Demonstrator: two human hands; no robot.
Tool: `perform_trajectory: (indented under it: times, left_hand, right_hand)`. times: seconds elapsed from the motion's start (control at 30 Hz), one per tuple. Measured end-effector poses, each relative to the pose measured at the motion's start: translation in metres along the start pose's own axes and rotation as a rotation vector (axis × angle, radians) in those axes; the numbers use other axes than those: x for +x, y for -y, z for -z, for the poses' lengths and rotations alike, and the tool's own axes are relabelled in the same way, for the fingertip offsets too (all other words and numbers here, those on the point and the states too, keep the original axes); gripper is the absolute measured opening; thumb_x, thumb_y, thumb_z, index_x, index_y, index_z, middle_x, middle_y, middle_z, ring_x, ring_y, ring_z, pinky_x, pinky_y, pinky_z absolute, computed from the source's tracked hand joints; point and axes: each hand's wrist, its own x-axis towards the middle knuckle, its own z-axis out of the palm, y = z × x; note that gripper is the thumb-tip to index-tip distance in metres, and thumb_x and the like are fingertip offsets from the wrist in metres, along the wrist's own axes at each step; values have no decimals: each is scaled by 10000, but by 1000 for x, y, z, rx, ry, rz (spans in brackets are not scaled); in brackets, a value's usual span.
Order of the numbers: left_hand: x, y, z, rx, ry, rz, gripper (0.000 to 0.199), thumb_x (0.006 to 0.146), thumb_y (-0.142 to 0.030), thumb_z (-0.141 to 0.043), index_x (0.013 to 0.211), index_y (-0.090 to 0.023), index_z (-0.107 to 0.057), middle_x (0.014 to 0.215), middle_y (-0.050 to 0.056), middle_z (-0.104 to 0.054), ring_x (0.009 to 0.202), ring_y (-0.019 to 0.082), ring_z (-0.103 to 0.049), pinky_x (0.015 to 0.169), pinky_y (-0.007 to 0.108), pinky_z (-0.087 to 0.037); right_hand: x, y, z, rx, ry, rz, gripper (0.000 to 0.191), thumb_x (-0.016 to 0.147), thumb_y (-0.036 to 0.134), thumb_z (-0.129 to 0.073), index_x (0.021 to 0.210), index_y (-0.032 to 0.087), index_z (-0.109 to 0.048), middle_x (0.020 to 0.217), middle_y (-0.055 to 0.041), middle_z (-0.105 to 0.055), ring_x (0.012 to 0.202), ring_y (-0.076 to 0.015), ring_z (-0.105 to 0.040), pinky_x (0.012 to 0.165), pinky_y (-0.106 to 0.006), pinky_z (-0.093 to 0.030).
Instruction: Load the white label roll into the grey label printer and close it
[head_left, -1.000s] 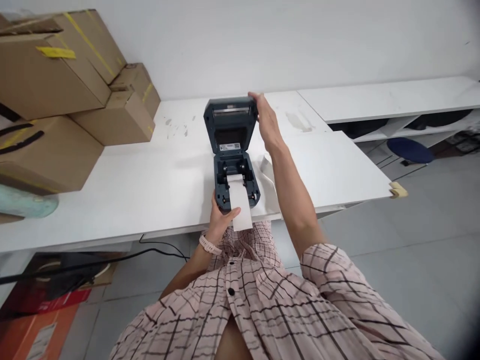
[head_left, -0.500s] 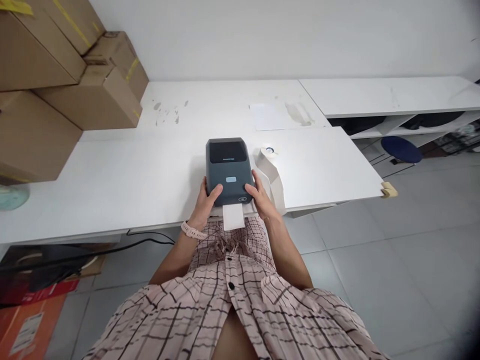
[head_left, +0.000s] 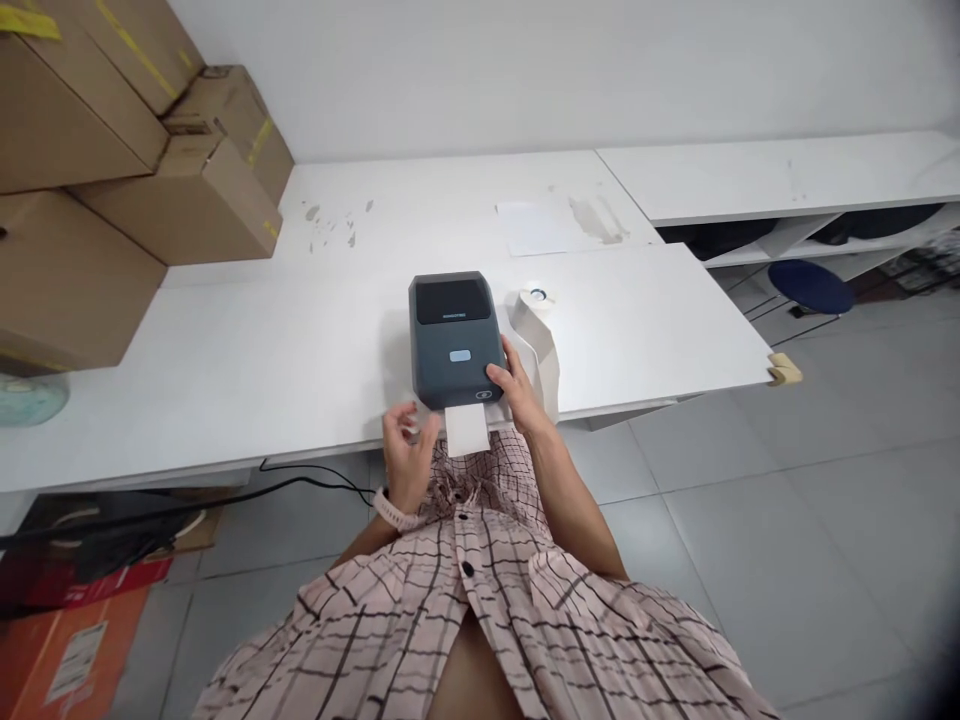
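Note:
A dark grey label printer [head_left: 453, 358] sits near the front edge of the white table, its lid closed. From its front slot a blank white label [head_left: 466, 431] hangs over the table edge. My right hand [head_left: 517, 388] grips the printer's right front corner, thumb on top and fingers along the side. Just off the left front corner is my left hand [head_left: 409, 450], holding nothing, its fingers loosely curled and apart from the thumb. To the printer's right stands a label roll [head_left: 537, 298], with a loose strip [head_left: 546, 362] trailing toward the table's front edge.
Cardboard boxes [head_left: 217, 200] are stacked at the back left. A sheet of paper [head_left: 534, 229] lies behind the roll. The table's right corner has a padded guard [head_left: 784, 369]. Black cables [head_left: 300, 481] run below the table edge, and a blue stool [head_left: 810, 286] stands at right.
My left hand has let go of the printer and drawn back toward me, beside the label. My right hand keeps its hold. The view has shifted slightly.

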Motion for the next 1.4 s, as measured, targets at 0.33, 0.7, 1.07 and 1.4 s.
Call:
perform_trajectory:
  times: [0.33,0.7,1.07,1.4]
  left_hand:
    - [-6,-13,1,-264,642,330,460,734,-573,-759,620,-181,-548,564,-29,-482,509,87,-403,520,248,-313]
    - [-6,4,11,-190,302,120,414,880,-556,-624,667,-212,-537,614,-22,-488,574,125,-452,565,266,-399]
    - [50,3,15,-229,42,-26,407,909,-526,-578,1183,-226,-599,1289,130,-635,1175,256,-615,899,383,-553]
    - [106,-26,-19,8,202,-76,698,762,-441,-759,1371,-227,-490,1476,176,-496,1376,353,-458,1101,536,-407]
  right_hand:
    - [6,25,-14,-156,-50,65,1051,761,523,-708,1626,281,-163,1689,-71,-275,1573,-299,-214,1269,-512,-253]
    - [24,33,-20,-452,1,199,1031,813,495,-711,1637,348,-110,1616,-63,-398,1497,-363,-351,1224,-608,-325]
    - [-17,56,-6,-300,-26,264,696,949,709,-459,1557,384,-364,1681,21,-305,1565,-286,-253,1278,-527,-258]
    - [90,118,-28,-532,0,526,862,954,741,-367,1638,314,-64,1512,-84,-536,1431,-307,-462,1189,-556,-348]
